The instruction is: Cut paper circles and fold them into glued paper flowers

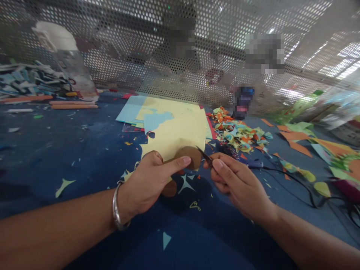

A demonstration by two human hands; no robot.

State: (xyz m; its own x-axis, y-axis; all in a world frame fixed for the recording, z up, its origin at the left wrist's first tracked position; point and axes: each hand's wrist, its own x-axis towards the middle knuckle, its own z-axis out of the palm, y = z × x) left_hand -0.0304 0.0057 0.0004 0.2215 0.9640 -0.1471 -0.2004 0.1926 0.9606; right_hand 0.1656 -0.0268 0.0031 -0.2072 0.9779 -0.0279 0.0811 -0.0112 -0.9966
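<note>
My left hand (153, 176) pinches a sheet of pale yellow paper (180, 125) together with a round brown cardboard piece (194, 153), its thumb lying on the cardboard. In my right hand (233, 176) is a pair of small dark scissors (204, 155), gripped close to the pivot; the handles are hidden in the fingers. The scissors' points are at the upper right edge of the brown piece. A second brown round piece (169, 188) shows below the left hand. The yellow sheet has a ragged, cut left edge.
Blue and yellow sheets (131, 108) lie behind the held paper. A heap of colourful small paper pieces (239, 131) is at the right, near a black cable (298, 178). A white-lidded bottle (73, 63) stands at back left before a perforated metal screen (126, 48). Paper scraps (187, 183) dot the blue table.
</note>
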